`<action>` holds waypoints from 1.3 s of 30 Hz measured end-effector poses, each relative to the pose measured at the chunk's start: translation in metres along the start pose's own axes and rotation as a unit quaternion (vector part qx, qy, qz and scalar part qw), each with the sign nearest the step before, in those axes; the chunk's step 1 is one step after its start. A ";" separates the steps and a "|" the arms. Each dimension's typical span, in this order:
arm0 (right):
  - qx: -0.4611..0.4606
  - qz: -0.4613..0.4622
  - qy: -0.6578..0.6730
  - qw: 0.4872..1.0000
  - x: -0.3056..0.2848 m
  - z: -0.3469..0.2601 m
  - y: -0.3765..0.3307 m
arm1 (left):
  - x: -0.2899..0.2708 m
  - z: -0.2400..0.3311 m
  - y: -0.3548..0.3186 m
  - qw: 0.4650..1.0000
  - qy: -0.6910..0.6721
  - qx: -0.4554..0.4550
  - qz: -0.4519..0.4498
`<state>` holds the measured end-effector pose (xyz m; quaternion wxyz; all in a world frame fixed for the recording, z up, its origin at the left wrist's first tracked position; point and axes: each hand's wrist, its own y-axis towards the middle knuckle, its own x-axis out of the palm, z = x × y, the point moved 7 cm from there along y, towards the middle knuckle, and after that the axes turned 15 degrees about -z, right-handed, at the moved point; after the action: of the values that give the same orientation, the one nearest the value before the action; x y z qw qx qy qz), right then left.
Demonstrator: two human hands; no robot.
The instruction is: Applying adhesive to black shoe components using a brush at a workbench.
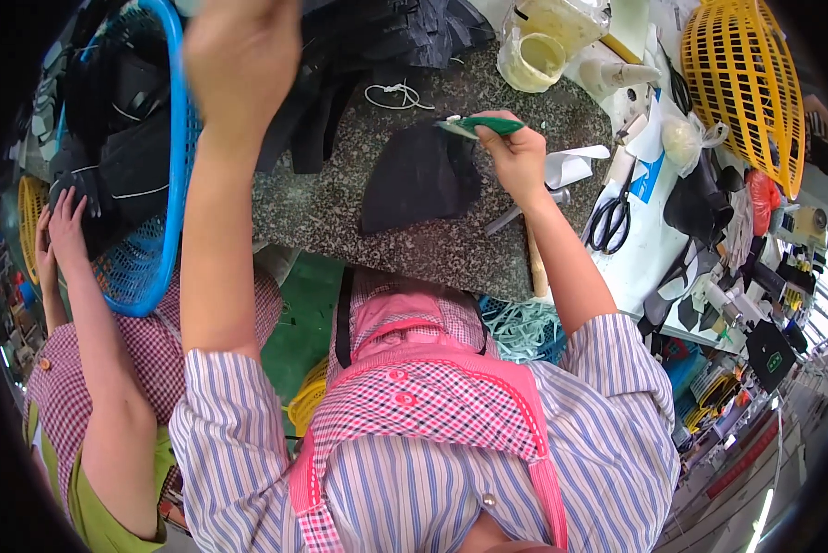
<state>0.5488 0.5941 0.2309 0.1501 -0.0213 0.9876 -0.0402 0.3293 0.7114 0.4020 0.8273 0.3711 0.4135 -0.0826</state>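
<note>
My right hand (517,166) is closed around a flat green tool (497,123) with a whitish tip, perhaps a brush; its exact kind does not show. That tip is over the upper edge of a black curved-edged sheet piece (418,180), which lies flat on the speckled stone tabletop (312,210). High at the upper left, my left hand (240,64) is smeared by motion, and its fingers run out of the picture. Nearest to it is a pile of black cut strips (386,37). A thin white cord loop (397,95) lies between the pile and the black piece.
At left, a co-worker's hands (64,226) rest on black pieces in a blue basket (179,138). A crusted whitish cup (535,60) stands at the back. Black-handled scissors (609,224) and a rolled white sheet (575,166) lie right, below a yellow basket (741,78).
</note>
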 end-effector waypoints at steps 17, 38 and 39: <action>0.126 -0.050 0.046 0.990 0.000 0.006 -0.053 | 0.135 0.067 -0.182 0.907 -0.126 0.085 -0.393; 0.261 -0.234 0.159 0.923 0.019 0.021 -0.054 | 0.073 -0.020 -0.094 0.797 -0.504 -0.317 -0.104; 0.269 -0.194 0.195 0.923 0.004 0.029 -0.055 | 0.080 -0.021 -0.092 0.796 -0.505 -0.317 -0.105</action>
<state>0.5551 0.5370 0.2067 -0.0560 -0.1628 0.9261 -0.3356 0.3269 0.6735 0.2846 0.9762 -0.0524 -0.0234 -0.2091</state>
